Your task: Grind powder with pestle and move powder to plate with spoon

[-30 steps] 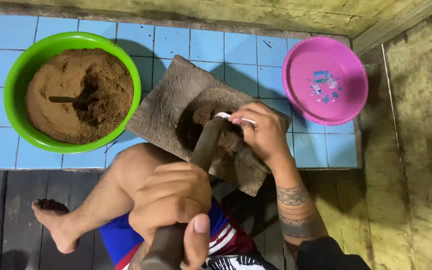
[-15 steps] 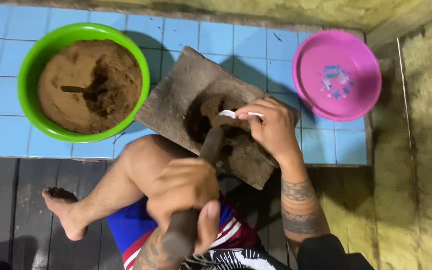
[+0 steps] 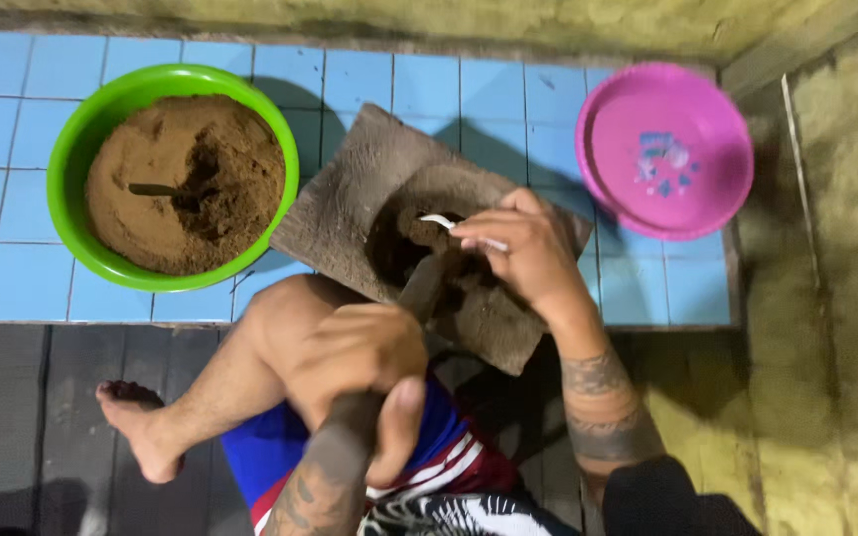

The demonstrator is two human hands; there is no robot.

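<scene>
My left hand (image 3: pixel 355 372) grips a dark wooden pestle (image 3: pixel 419 288) whose lower end rests in the hollow of a grey stone mortar block (image 3: pixel 350 208). Over that hollow, my right hand (image 3: pixel 523 253) pinches a small white spoon (image 3: pixel 444 223); dark brown paste lies under its tip. The mortar sits tilted on a blue tiled floor (image 3: pixel 12 208), just in front of my bare knee.
A green bowl (image 3: pixel 81 149) full of brown powder, with a spoon handle sunk in it, stands to the left of the mortar. A pink plastic plate (image 3: pixel 662 149) lies at the right. My bare foot (image 3: pixel 136 427) rests on dark boards. Yellowish rough wall runs behind and right.
The view has shifted a little, with everything sliding slightly to the right. Both hands keep their grips; the spoon stays over the mortar's hollow.
</scene>
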